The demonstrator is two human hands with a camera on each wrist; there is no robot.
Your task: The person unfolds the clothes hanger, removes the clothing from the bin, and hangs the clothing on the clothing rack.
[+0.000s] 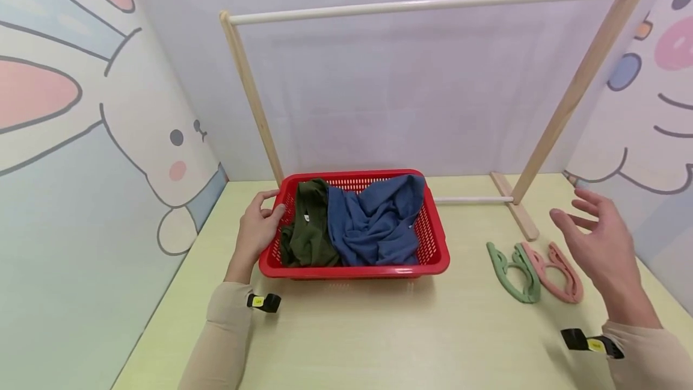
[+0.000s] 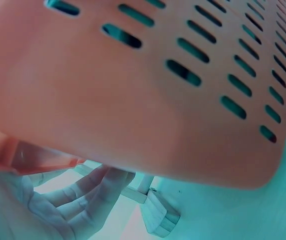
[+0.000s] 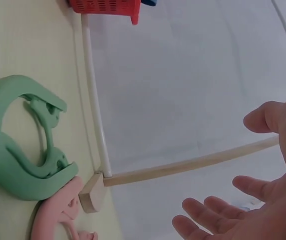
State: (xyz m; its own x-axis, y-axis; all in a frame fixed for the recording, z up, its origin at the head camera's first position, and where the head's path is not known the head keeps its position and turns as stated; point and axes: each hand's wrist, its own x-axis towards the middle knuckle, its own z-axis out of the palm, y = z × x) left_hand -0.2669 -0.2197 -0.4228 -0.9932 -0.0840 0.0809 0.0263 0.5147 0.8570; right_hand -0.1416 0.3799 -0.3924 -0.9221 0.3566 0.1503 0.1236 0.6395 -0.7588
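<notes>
My left hand [image 1: 258, 227] is at the left end of a red plastic basket [image 1: 357, 271], its thumb over the rim and its curled fingers against the outer wall. In the left wrist view, the fingers [image 2: 90, 195] show beside the perforated basket wall [image 2: 132, 110]. Inside the basket lie a dark green garment [image 1: 311, 239] and a blue garment [image 1: 373, 224], both crumpled. My right hand [image 1: 603, 245] hovers at the right, fingers spread and holding nothing. Near it on the table lie a green folding hanger [image 1: 533, 290] and a pink folding hanger [image 1: 575, 287].
A wooden rack stands behind the basket, with a white top bar [image 1: 433, 3], a right post [image 1: 579, 89], a left post [image 1: 254, 101] and a foot [image 1: 520, 215]. Walls with rabbit drawings [image 1: 157, 137] enclose the pale table [image 1: 379, 330].
</notes>
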